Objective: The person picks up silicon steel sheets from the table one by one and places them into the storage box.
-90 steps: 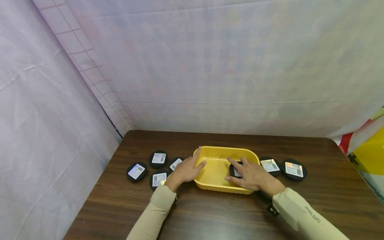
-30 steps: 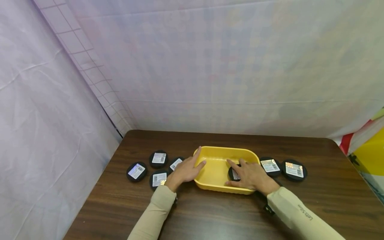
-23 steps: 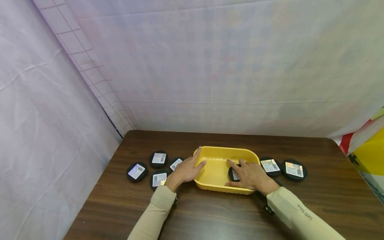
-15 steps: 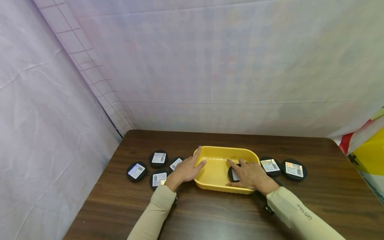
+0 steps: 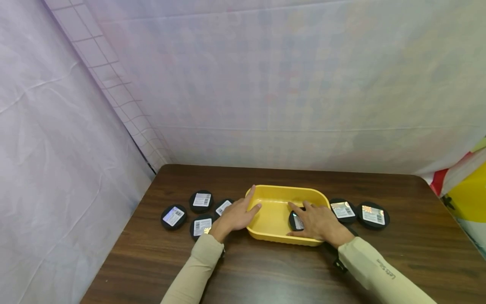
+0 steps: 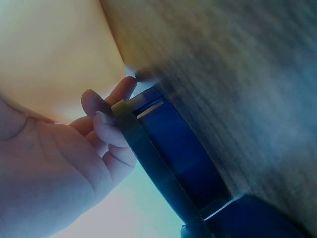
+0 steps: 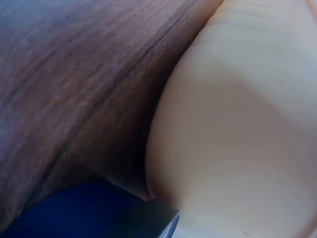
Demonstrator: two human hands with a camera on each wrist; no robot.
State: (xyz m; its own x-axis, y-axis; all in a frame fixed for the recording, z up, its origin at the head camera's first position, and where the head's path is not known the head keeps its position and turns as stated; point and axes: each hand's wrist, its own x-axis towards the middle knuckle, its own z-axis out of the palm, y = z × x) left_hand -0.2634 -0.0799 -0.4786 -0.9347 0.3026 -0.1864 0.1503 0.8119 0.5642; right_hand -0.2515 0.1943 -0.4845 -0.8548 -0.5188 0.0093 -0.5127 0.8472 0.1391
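A yellow plastic tray [image 5: 271, 211] stands near the table's far edge. At its left end my left hand [image 5: 235, 215] holds the wall, thumb over the rim on the inside. The left wrist view shows its other fingers loosely bent outside the tray, their tips at the edge of a round dark case [image 6: 183, 153]. Inside the tray, at the right end, lies a flat round black case [image 5: 296, 221] with a pale label. My right hand [image 5: 320, 221] reaches over the right rim and grips that case, index finger and thumb spread around it. Its other fingers cover most of the case.
Several similar labelled cases [image 5: 173, 217] lie left of the tray on the brown wooden table [image 5: 265, 270]. Two more cases [image 5: 373, 215] lie to the right, and another is partly hidden under the right wrist. White cloth [image 5: 288, 84] hangs behind the table.
Compared with three seconds ago, my right hand and the case under it sit slightly nearer to me in the tray. Over the last second both hands have stayed in place.
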